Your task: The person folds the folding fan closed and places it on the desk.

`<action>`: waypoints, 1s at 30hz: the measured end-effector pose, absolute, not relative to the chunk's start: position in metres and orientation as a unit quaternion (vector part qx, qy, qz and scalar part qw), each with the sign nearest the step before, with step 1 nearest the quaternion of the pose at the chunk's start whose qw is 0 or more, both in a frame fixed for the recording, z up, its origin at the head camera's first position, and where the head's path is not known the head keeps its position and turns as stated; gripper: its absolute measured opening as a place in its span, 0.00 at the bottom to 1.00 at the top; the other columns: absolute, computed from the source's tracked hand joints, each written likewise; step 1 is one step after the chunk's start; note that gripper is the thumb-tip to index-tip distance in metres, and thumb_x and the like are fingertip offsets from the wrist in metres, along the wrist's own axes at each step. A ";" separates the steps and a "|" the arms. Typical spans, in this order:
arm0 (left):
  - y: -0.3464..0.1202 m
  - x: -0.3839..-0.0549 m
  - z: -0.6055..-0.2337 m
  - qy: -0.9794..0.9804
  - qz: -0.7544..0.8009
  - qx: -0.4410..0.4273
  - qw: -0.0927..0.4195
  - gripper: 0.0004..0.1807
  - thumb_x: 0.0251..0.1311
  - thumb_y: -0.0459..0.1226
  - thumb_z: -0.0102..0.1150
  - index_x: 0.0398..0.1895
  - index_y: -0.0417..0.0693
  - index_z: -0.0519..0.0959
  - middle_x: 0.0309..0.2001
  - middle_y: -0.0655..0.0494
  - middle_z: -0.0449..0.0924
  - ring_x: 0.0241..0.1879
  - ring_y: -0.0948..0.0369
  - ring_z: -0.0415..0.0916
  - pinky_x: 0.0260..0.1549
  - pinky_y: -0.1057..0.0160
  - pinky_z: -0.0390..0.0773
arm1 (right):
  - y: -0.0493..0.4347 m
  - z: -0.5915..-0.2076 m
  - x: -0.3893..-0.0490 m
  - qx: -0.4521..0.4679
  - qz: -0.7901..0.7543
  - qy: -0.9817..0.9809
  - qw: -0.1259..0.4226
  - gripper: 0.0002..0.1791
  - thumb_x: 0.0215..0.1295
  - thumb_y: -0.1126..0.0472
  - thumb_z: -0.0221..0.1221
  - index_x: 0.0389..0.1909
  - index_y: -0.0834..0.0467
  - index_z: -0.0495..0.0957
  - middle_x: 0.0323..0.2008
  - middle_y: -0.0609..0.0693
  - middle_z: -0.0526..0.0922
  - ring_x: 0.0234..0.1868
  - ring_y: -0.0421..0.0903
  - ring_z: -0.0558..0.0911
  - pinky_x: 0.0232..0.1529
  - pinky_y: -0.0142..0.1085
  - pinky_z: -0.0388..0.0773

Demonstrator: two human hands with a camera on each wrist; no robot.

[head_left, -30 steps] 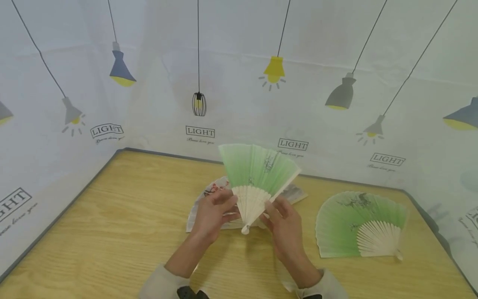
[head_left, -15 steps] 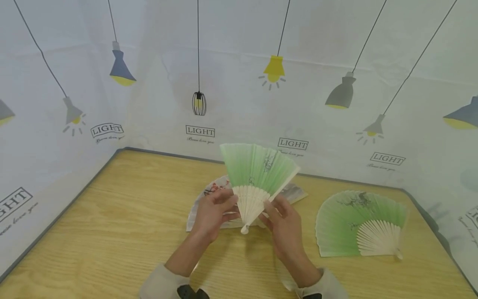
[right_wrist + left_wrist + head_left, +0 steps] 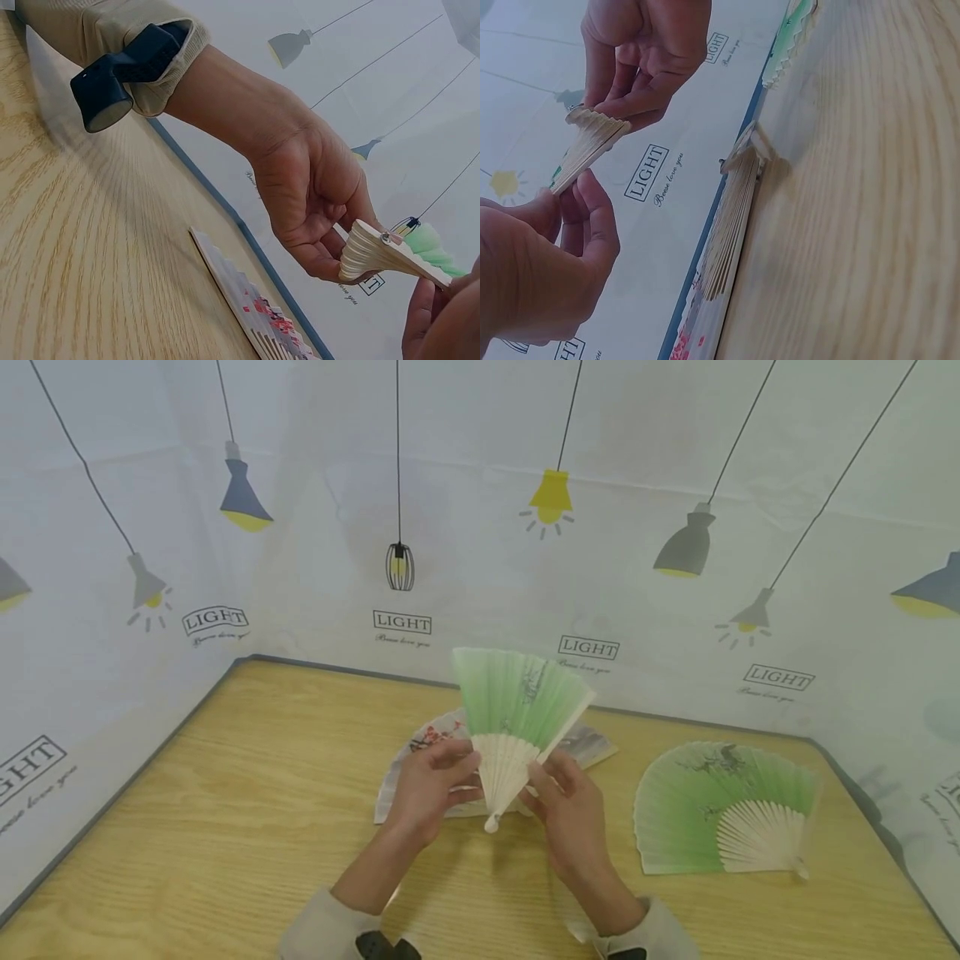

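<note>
Both hands hold a partly spread green folding fan [image 3: 510,702] with pale ribs above the middle of the table. My left hand [image 3: 423,789] pinches its ribs on the left side, thumb in front. On the other side my right hand [image 3: 573,802] pinches the right-hand outer rib. The fan's pivot end points down between the hands. In the left wrist view, the held fan's ribs [image 3: 592,142] are seen from the pivot end. Behind the hands, a white folding fan [image 3: 431,739] with red blossoms lies spread on the table, partly hidden.
Another green folding fan [image 3: 675,818] lies widely spread at the right on the wooden table [image 3: 225,827]. A white cloth [image 3: 480,510] printed with lamps and LIGHT labels stands behind and at both sides of the table.
The held green fan has folded to a slightly narrower spread, its left and right edges moving inward. Both hands stay almost in place; the fans on the table have not moved.
</note>
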State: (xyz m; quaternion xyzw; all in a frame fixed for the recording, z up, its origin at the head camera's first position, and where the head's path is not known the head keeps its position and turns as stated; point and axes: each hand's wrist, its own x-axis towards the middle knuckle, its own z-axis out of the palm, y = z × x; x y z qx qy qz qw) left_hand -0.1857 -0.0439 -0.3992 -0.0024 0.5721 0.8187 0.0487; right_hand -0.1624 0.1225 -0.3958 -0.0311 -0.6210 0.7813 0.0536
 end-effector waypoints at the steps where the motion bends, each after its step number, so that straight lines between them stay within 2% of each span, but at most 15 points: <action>1: -0.044 -0.186 -0.399 0.573 0.818 -0.001 0.050 0.12 0.62 0.26 0.58 0.47 0.27 0.75 0.36 0.49 0.79 0.29 0.57 0.80 0.34 0.57 0.85 | 0.123 -0.395 -0.162 -0.030 0.781 -0.621 0.053 0.19 0.68 0.65 0.57 0.58 0.64 0.72 0.47 0.56 0.77 0.46 0.46 0.80 0.47 0.38 0.81; 10: -0.044 -0.184 -0.399 0.576 0.816 0.001 0.051 0.14 0.62 0.27 0.58 0.49 0.26 0.75 0.36 0.49 0.79 0.30 0.56 0.79 0.34 0.58 0.85 | 0.122 -0.395 -0.162 -0.024 0.781 -0.623 0.045 0.19 0.69 0.64 0.56 0.60 0.63 0.72 0.50 0.58 0.76 0.48 0.47 0.80 0.48 0.38 0.81; 30: -0.042 -0.186 -0.401 0.591 0.805 0.001 0.051 0.12 0.62 0.27 0.59 0.47 0.27 0.77 0.35 0.48 0.81 0.30 0.55 0.80 0.34 0.56 0.85 | 0.121 -0.397 -0.163 -0.015 0.785 -0.618 0.046 0.17 0.68 0.68 0.56 0.57 0.65 0.73 0.45 0.56 0.76 0.45 0.47 0.81 0.45 0.39 0.82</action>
